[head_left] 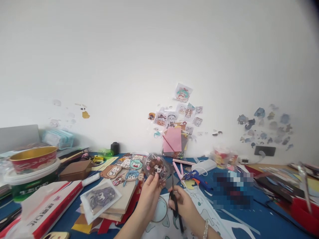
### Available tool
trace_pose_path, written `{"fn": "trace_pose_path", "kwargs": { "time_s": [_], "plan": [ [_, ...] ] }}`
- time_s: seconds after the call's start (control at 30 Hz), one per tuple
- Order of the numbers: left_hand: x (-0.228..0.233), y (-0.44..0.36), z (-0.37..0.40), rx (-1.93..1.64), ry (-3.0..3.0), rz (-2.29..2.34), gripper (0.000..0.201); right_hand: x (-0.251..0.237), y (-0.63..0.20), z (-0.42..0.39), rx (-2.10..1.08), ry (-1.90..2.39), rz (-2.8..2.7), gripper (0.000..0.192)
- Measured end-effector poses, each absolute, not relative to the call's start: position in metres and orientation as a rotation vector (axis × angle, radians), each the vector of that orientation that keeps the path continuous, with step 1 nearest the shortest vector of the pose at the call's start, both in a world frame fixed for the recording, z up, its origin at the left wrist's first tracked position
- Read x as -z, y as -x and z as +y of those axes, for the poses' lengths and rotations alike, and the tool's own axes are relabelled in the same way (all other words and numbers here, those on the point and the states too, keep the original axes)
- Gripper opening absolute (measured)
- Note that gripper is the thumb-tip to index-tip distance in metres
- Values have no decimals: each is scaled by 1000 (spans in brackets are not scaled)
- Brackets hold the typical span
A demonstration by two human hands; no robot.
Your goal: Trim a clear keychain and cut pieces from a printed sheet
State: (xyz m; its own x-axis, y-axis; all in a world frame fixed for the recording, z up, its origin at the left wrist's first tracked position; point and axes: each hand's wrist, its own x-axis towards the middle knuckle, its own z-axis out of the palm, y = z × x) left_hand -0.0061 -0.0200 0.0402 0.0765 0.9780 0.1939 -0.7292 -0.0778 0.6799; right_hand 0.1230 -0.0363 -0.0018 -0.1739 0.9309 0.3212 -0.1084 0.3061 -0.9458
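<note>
Holding a round sticker cutout (156, 167) up at the near middle of the counter (264, 222), I've got my left hand (149, 190) pinching its lower edge between thumb and fingers. It shows a brown-haired cartoon figure under a clear, glossy rim. I'd judge it feather-light, thin and floppy, slick on the face, and easy to crease or tear, so the edge is the right place to take it, well off the printed part. My right hand (181, 202) is clenched around black-handled scissors (174, 199), fingers through the loops, blades pointing up toward the cutout's right side; whether the blades are apart I can't quite tell.

Round about it's crowded. Just left of the cutout, more character stickers (127, 168) lie spread over a stack of wooden boards (124, 202), with a bagged dark print (101, 199) nearer me. Under my wrists sits a white sheet with line drawings (161, 215). Far left, a red-and-gold bowl (33, 159) rests on a green tub (30, 184), and a red-and-white carton (47, 207) lies beside it. Right of the scissors, a blue glue gun (198, 177) and pink tools (178, 169) lie close, so a wide swing of my right elbow could catch them. Behind, a pink paper pad (172, 140) leans at the wall (124, 66), which is dotted with stickers. A red tray (305, 212) sits at the near right.
</note>
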Motion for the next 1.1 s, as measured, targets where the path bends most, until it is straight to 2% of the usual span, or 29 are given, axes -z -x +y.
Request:
{"fn": "trace_pose_path", "kwargs": {
  "time_s": [0.1,0.27,0.4,0.67,0.9,1.1],
  "plan": [
    [-41,5,-25,-1457,-766,438,21,-7,-124,-45,-1057,780,-1473,41],
    [-40,1,-30,-1465,-776,469,33,-16,-123,-54,-1028,741,-1548,49],
    [-35,-1,-28,-1453,-821,503,31,-17,-123,-55,-992,758,-1606,51],
    [-31,-5,-28,-1430,-819,512,26,-22,-126,-56,-895,832,-1578,43],
    [-32,-8,-34,-1443,-766,565,36,-24,-124,-59,-919,862,-1536,41],
    [-37,-10,-39,-1457,-695,583,44,2,-127,-44,-871,890,-1531,37]
  ]
}}
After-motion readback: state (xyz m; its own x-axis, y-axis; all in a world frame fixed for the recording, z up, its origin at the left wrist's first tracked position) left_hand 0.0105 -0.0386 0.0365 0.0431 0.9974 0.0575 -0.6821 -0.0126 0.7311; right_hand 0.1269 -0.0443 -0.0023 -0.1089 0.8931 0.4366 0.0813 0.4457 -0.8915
